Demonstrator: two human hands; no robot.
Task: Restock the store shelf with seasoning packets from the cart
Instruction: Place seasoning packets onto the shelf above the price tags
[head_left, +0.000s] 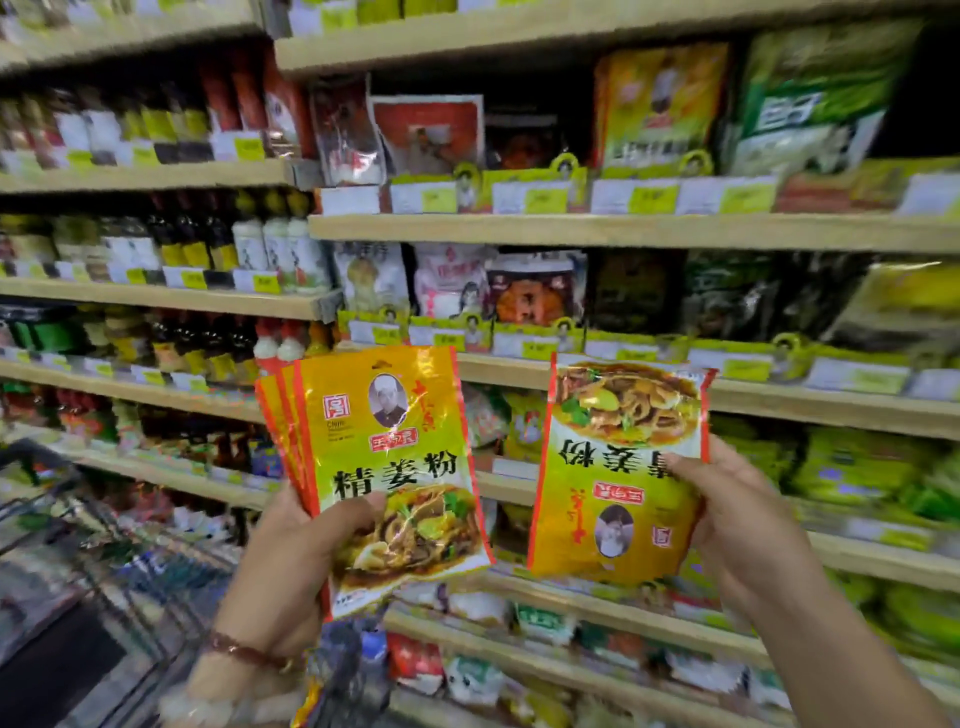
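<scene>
- Your left hand (291, 566) covers the lower left of the fanned packets (384, 467).
- The cart (78, 561) at lower left is blurred and cut off.
- Shelf price tags (545, 200) are unreadable.

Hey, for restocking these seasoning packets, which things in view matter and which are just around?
For the job:
- stack of yellow packets, held upright in left hand
- single yellow packet, upside down, held by right hand
- cart, lower left
- wooden shelves

Just around:
- dark sauce bottles
- green bags
- yellow price tags
</scene>
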